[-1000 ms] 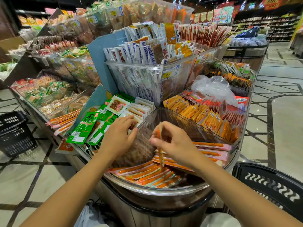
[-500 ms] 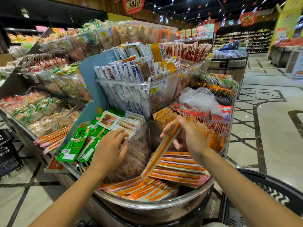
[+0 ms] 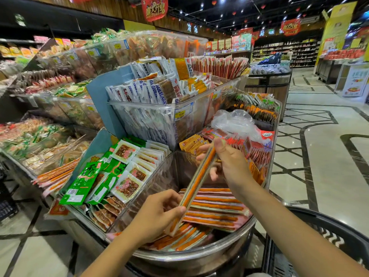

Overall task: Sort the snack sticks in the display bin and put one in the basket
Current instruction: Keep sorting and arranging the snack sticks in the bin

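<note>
A long orange snack stick (image 3: 196,181) in a clear wrapper is held slanted above the clear display bin (image 3: 157,180). My right hand (image 3: 229,162) pinches its upper end between thumb and fingers. My left hand (image 3: 157,214) grips its lower end. Below them, several orange snack sticks (image 3: 215,208) lie stacked in the bin, more in front near the metal rim (image 3: 199,254). The black basket (image 3: 327,232) stands at the lower right, under my right forearm.
Green and white snack packs (image 3: 111,172) fill the compartment to the left. Orange and red packets (image 3: 257,154) and a plastic bag (image 3: 235,120) sit to the right. A higher clear bin of white packets (image 3: 159,108) rises behind. Tiled floor opens on the right.
My left hand has moved from the bin's left wall to the stick's lower end and taken hold. The right hand raised the stick out of the bin and holds it slanted.
</note>
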A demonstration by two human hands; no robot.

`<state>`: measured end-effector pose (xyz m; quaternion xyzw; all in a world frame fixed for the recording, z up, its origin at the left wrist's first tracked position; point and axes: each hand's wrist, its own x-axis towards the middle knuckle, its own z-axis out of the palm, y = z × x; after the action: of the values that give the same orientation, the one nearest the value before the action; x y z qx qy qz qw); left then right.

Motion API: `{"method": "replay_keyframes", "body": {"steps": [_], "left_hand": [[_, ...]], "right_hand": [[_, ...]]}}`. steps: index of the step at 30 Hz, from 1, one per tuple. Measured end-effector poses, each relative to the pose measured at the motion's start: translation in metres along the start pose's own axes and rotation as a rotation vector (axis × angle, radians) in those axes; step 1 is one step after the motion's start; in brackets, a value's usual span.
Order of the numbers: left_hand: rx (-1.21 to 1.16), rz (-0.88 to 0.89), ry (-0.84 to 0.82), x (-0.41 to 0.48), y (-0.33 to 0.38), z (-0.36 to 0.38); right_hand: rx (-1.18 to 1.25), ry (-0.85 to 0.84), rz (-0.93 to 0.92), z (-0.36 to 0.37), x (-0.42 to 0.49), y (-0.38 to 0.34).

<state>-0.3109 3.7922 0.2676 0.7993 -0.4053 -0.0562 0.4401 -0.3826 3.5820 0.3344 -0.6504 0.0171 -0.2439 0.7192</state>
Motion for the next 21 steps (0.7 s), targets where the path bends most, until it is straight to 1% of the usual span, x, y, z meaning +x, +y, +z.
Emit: {"method": "replay_keyframes", "body": {"steps": [2, 6, 8, 12, 15, 17, 18, 21], "left_hand": [[-0.036, -0.021, 0.017, 0.001, 0.003, 0.001], [-0.105, -0.033, 0.041, 0.002, 0.007, 0.002], [-0.148, -0.038, 0.056, 0.002, 0.009, 0.004], [-0.257, -0.1, 0.036, 0.0, 0.011, 0.003], [-0.299, -0.171, -0.017, -0.003, 0.006, -0.001], [-0.356, -0.215, 0.002, -0.005, 0.005, -0.005], [-0.371, -0.228, 0.032, -0.005, 0.006, -0.006], [-0.323, -0.235, 0.122, -0.006, 0.01, -0.016]], "right_hand": [[-0.035, -0.004, 0.012, 0.003, -0.004, 0.003], [-0.306, -0.116, 0.024, 0.008, -0.014, 0.024], [-0.367, -0.149, 0.02, 0.008, -0.017, 0.034], [-0.384, -0.044, 0.015, 0.005, -0.013, 0.037], [-0.297, 0.022, 0.009, 0.0, -0.008, 0.033], [-0.272, 0.05, 0.007, -0.003, -0.008, 0.032], [-0.328, 0.067, -0.008, -0.004, -0.009, 0.033], [-0.629, 0.135, -0.124, -0.005, -0.014, 0.038]]}}
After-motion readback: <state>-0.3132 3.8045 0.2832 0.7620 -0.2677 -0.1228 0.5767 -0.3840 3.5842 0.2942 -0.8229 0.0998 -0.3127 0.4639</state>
